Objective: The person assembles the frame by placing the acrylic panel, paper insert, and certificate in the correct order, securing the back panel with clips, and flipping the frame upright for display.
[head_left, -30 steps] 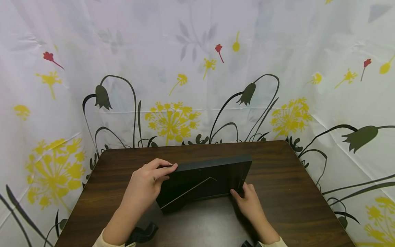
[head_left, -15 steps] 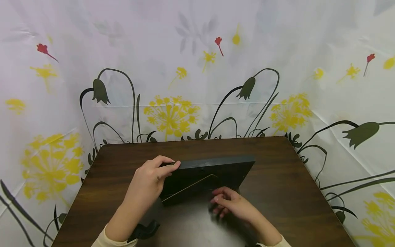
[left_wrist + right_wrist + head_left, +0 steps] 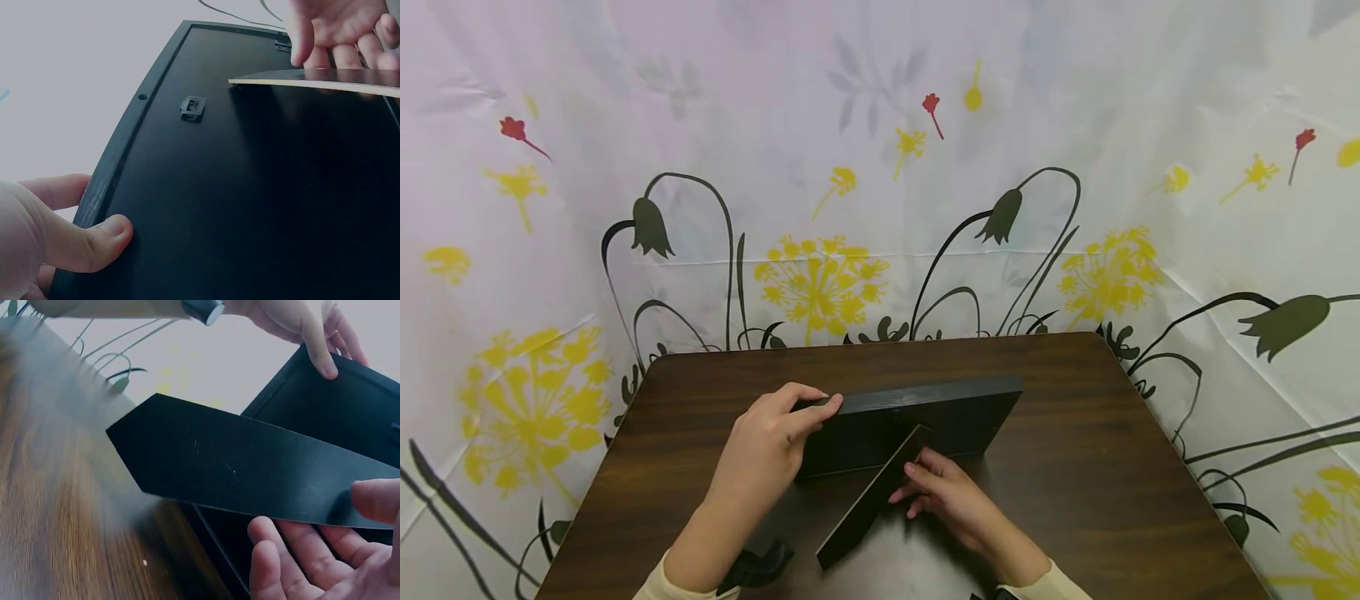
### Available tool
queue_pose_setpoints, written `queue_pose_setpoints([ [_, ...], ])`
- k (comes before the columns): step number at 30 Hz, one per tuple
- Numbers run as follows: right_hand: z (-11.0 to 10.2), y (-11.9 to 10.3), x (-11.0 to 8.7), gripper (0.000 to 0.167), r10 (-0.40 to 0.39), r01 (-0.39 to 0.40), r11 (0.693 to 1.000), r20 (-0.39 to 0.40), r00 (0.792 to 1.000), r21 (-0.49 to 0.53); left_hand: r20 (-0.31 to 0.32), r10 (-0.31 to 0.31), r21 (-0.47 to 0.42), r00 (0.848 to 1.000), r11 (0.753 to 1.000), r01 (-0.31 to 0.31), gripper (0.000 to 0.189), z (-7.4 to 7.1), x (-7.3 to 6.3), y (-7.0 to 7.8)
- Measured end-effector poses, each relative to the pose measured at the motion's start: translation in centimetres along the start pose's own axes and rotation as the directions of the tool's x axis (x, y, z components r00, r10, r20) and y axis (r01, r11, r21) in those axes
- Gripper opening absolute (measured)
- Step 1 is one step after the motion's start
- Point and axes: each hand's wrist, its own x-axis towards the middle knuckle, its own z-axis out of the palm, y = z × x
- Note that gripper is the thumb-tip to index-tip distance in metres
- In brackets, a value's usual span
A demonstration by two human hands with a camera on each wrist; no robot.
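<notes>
A black picture frame stands tilted on the table with its back toward me. My left hand grips its upper left corner, thumb on the back and fingers round the edge. A flat black easel leg with a pointed end swings out from the frame's back, its pale edge showing. My right hand pinches this leg from the right side, thumb on one face and fingers beneath. A small metal hanger sits on the backing. The frame's front is hidden.
The dark wood table extends around the frame. Behind it hangs a white curtain with printed flowers. A black strap piece is at the left wrist.
My right hand has left the frame's lower right side and moved left to the easel leg. The leg has swung outward from the back. The left hand keeps its grip.
</notes>
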Motion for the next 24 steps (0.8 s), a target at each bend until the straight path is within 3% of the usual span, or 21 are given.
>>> queue_pose_setpoints([
  [9, -0.4, -0.4, -1.4, 0.023, -0.062, 0.063, 0.989, 0.009, 0.998, -0.133, -0.04, 0.045, -0.012, 0.998, 0.999, -0.045, 0.065, 0.6, -0.5, -0.2],
  [20, -0.6, 0.0, -2.0, 0.032, -0.014, 0.01, 0.991, -0.03, 0.999, -0.13, -0.11, 0.118, -0.028, 0.987, 0.992, -0.121, 0.071, 1.1, -1.5, -0.8],
  [24, -0.8, 0.0, -2.1, 0.035, -0.009, 0.006, 0.993, -0.019, 1.0, -0.116, -0.085, 0.119, -0.041, 0.989, 0.992, -0.123, 0.073, 1.1, -1.7, -1.2],
])
